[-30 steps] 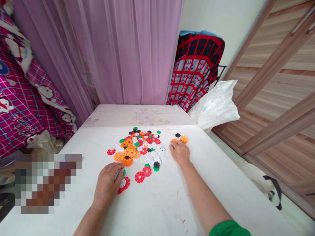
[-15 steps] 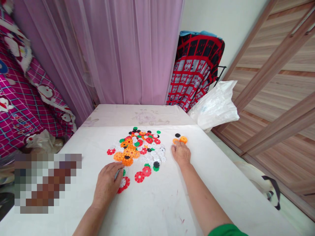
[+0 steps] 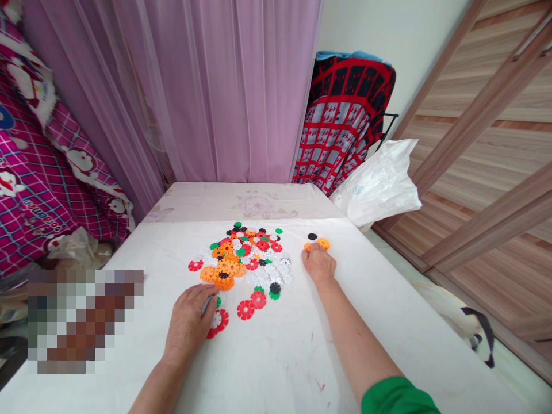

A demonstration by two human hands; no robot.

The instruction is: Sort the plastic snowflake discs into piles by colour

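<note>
Several plastic snowflake discs in red, orange, green, black and white lie heaped in a pile on the white-covered table. My left hand rests at the pile's near left side, its fingers curled together. A greyish edge shows between thumb and forefinger; what it belongs to I cannot make out. Beside that thumb lies a red disc with a white one on it. To the right of the pile, my right hand has its bent fingertips closed at an orange snowflake disc. Another orange disc and a black disc lie just beyond.
Two red discs lie near the front of the pile. A white plastic bag stands at the table's far right corner. Purple curtains hang behind the table, and wooden cabinet doors rise on the right.
My right hand's fingers have curled in more tightly at the orange disc. My left hand and the pile stay nearly as they were; the view has shifted slightly.
</note>
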